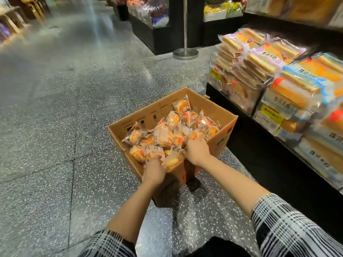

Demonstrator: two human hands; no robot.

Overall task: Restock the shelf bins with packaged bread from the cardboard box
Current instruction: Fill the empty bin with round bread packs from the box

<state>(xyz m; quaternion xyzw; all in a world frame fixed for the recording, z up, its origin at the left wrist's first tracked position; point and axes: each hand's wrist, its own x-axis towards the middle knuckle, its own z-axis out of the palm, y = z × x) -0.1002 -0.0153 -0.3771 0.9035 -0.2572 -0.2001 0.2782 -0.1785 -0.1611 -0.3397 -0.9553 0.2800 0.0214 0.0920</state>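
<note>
Cardboard box (217,110), floor, centre: heaped bread packets (163,136). Your left hand (154,171) and right hand (196,151) dig in at 6 o'clock; fingers buried, grip unreadable. Shelf bins (267,101), 3 o'clock, cut off.

Fingertips of both hands, left hand (153,171) and right hand (196,151), are buried among bread packets (163,136) inside the cardboard box (219,108); their grip is unclear.

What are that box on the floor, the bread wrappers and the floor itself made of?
The box looks like brown corrugated cardboard, matte, with printed marks and folded flaps. The bread wrappers seem to be thin clear plastic film: glossy, crinkled, the buns showing through. The floor appears to be polished speckled stone or terrazzo, reflecting the lights.
</note>
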